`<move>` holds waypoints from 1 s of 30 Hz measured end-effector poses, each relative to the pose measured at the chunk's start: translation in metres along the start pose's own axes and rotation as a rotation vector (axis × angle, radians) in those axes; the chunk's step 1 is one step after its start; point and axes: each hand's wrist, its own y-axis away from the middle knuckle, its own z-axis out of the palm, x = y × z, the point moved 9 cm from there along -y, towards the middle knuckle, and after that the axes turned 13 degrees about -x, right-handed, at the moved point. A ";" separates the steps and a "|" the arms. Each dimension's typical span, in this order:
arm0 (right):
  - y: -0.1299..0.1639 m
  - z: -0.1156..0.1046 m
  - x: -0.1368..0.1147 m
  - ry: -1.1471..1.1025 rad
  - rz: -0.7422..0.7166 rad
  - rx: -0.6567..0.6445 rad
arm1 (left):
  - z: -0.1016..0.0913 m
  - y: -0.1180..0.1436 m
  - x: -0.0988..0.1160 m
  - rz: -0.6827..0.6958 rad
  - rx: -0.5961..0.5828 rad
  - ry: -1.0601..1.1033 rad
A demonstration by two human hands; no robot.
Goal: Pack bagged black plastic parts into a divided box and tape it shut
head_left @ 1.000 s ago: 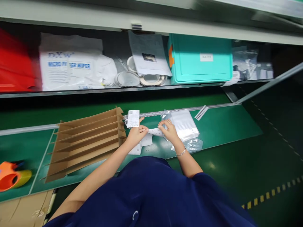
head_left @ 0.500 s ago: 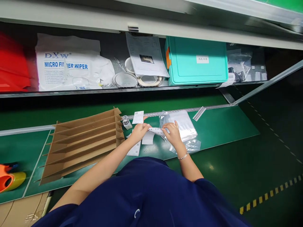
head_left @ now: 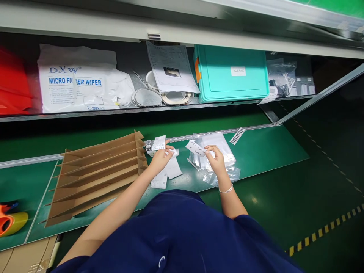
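My right hand (head_left: 216,158) pinches the near right corner of a white printed label (head_left: 196,148), which it holds up with the text showing. My left hand (head_left: 161,159) is closed on a label sheet (head_left: 158,143) with small print, which sticks up above the fingers. From below the same hand a plain white paper strip (head_left: 174,168) hangs or lies; I cannot tell whether the fingers hold it too. Under it, another printed sheet (head_left: 159,180) lies on the green bench. Right of my hands, a stack of clear plastic bags (head_left: 224,148) lies on the bench.
A cardboard divider (head_left: 96,178) stands to the left, with small round containers (head_left: 148,145) beside it. An orange tape dispenser (head_left: 10,222) is at far left. A barcode-like strip (head_left: 237,135) lies at the back right. The shelf above holds a turquoise box (head_left: 231,83) and a wiper bag (head_left: 76,87).
My hands have moved apart. The printed label, earlier stretched between both hands, is now in my right hand alone. My left hand has drawn back left with the label sheet.
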 end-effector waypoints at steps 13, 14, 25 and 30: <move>0.018 0.064 -0.024 -0.083 0.049 -0.261 | -0.001 0.036 0.015 0.110 0.056 0.062; 0.021 0.064 -0.016 -0.091 0.075 -0.267 | 0.002 0.037 0.016 0.111 0.078 0.038; -0.043 -0.107 0.214 0.153 0.599 -0.023 | 0.036 0.065 -0.041 -0.199 0.270 -0.170; -0.076 -0.159 0.255 0.389 0.672 -0.167 | 0.073 0.086 -0.033 -0.411 0.334 -0.128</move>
